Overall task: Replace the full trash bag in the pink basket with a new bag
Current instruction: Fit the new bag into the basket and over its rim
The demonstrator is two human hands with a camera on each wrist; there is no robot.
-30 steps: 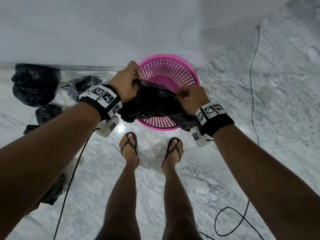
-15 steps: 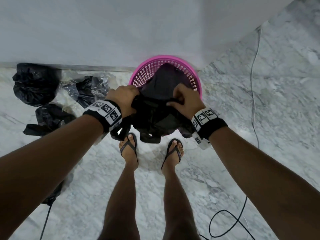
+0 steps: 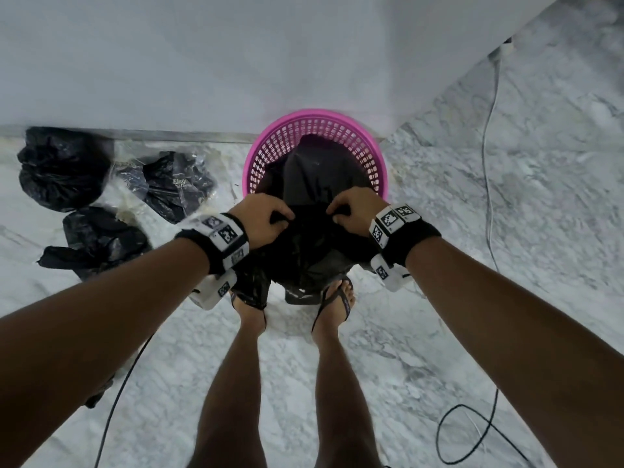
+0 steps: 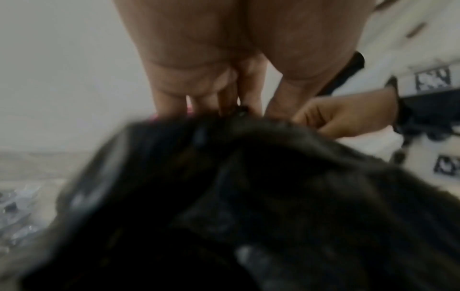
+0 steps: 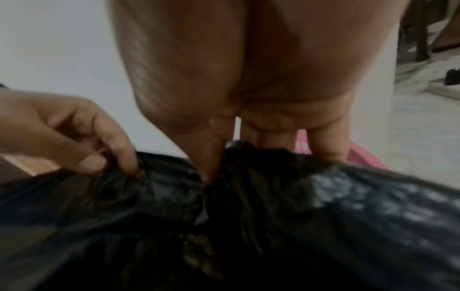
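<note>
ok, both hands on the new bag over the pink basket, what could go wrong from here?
1. The left hand and right hand pinch the black bag close together at one edge. The mouth may not open wide enough to go over the pink basket rim.
2. Bag film hangs down onto the feet; stepping on it could tear it or yank it out.
3. A black cable loops on the floor nearby: trip hazard.

Both hands (image 3: 266,217) gripping black bag (image 3: 314,184), over pink basket (image 3: 270,146)
</note>
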